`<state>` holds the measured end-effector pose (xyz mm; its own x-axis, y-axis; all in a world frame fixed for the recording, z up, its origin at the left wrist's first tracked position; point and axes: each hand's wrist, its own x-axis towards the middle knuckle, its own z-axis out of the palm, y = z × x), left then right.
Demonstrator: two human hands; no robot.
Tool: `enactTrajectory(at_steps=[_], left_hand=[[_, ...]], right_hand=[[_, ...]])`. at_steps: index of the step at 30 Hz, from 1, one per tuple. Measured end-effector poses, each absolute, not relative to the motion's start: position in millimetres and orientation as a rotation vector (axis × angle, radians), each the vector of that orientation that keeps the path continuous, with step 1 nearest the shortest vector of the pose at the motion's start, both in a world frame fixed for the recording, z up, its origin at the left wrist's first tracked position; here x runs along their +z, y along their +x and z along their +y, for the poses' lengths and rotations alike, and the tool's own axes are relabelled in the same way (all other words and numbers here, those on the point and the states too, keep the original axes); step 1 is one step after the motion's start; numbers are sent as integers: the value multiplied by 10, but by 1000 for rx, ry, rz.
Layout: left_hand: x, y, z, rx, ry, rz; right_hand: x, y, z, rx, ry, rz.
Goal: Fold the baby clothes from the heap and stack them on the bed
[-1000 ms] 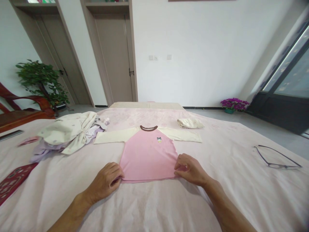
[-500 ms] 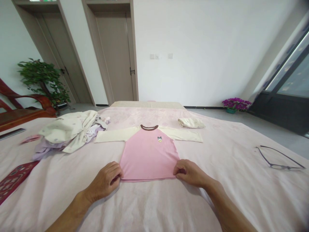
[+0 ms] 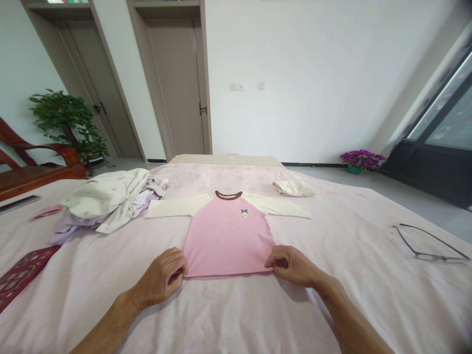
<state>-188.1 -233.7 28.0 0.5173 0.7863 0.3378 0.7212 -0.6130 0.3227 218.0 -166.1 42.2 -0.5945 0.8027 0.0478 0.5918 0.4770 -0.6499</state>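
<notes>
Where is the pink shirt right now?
In the head view, the pink shirt lies flat at centre, its hem between the left hand and right hand.

Pink shirt [image 3: 227,241], cream sleeves [image 3: 169,207], brown collar [image 3: 229,197]

Glasses [image 3: 427,256]: right, lower half, arms unfolded
Purple flowers [image 3: 363,159]: right of the frame, in a green pot [image 3: 354,170]
Leafy plant [image 3: 64,112]: left, before a door [image 3: 98,73]
Wooden chair [image 3: 40,174]: left edge
Wall plates [image 3: 261,85]: three, upper centre
Red patterned item [image 3: 27,273]: lower left edge
</notes>
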Motion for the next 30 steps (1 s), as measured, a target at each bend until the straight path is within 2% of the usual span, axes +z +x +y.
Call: enactTrajectory(at_steps=[7,18,21,24,28,30], left_hand=[[281,-1856,-2340,554,2581,1331],[599,-1623,-2227,172,2413,1389],[703,-1384,-2069,268,2412,1387],[712,-1033,-1848,439,2448,1311],[566,-453,-1568,600,2581,1137],[471,-185,-1484,601,2660,1037]], right_hand=[[478,2151,-1697,764,-1213,-2477],[470,2183,-1676,938,-1334,-2401],[481,2170,-1697,1032,-1342,-2342],[479,2147,-1719,1272,-1318,-2237],[468,2146,-1685,1572,-1239,-2001],[456,2187,-1618,1606,-1256,-1826]])
